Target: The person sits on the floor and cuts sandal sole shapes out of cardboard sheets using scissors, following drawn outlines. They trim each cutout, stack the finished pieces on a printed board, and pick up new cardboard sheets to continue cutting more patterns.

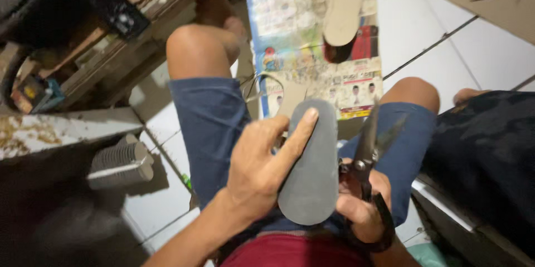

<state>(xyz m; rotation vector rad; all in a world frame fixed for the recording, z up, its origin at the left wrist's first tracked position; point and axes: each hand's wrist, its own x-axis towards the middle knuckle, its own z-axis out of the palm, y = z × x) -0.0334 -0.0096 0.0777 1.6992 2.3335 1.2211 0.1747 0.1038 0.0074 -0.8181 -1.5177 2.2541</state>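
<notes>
Head view: your left hand (257,169) holds a grey sole-shaped blank (312,161) over your lap, long axis running away from you. Index finger lies stretched along its top face, tip near the far rounded end; the other fingers curl at the left edge, with the thumb likely underneath, though the blank hides it. So it's a flat clamp, not a fingertip pinch.

Your right hand (362,203) grips black-handled shears (370,150), fingers closed through and around the loops. Blades are parted, pointing away from you, just beside the blank's right edge. Can't tell whether the edge sits between the blades or merely alongside.

Handling, as judgement:
- Blank looks thin, light, semi-flexible, foam or rubber sheet. It holds its shape in your hand without drooping, so moderately stiff.
- Matte surface, probably good grip, low slip risk.
- Not fragile, but it'll likely flex if held only at one end. Keep support along its length, as the index finger does now.
- Best hold: left edge and mid-body, opposite the shears, fingers well clear of the right edge.

Around you: a tan cutout strip (290,100) pokes out from behind the blank's far end. A tan sole-shaped template (341,8) lies on a printed colourful sheet (301,27) on the white tiled floor (423,38). Ribbed grey block (120,161) sits to your left, near a wooden bench (134,38).
</notes>
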